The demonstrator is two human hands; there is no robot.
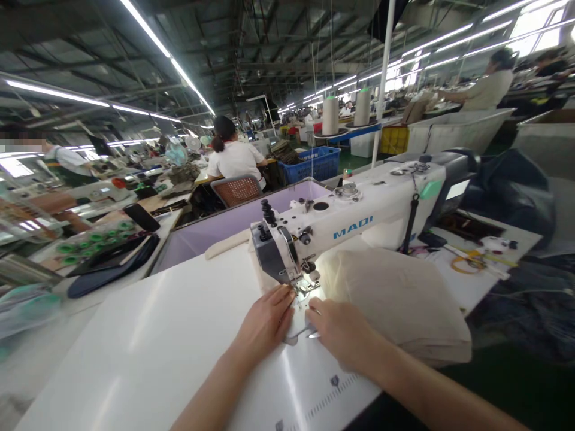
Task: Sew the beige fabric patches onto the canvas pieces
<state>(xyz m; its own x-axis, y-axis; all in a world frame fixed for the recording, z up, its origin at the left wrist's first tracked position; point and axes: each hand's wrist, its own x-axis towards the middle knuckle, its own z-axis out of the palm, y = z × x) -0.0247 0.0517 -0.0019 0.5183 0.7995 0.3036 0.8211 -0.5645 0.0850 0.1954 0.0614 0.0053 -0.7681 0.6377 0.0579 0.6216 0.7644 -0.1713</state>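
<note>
A white sewing machine (pixel 350 221) marked MAQI stands on the table, its lamp lighting the presser foot (pixel 306 286). Just left of that foot, my left hand (pixel 268 317) rests with bent fingers drawn together at the needle plate; what lies under the fingertips is hidden. My right hand (pixel 341 332) is closed, its thumb and forefinger together in front of the foot. Below those fingers shows a small silver pointed tip (pixel 313 335), whose kind I cannot make out. A pile of beige fabric (pixel 399 299) lies under the machine arm, and a beige strip (pixel 229 244) extends behind the head.
Beyond the white tabletop (pixel 171 323) is a lilac-lined bin (pixel 215 224). Two thread cones (pixel 331 115) stand on a rack behind the machine. To the left, another table holds green-ended spools (pixel 94 242). A seated co-worker (pixel 236 152) faces away, near a blue basket (pixel 312 164).
</note>
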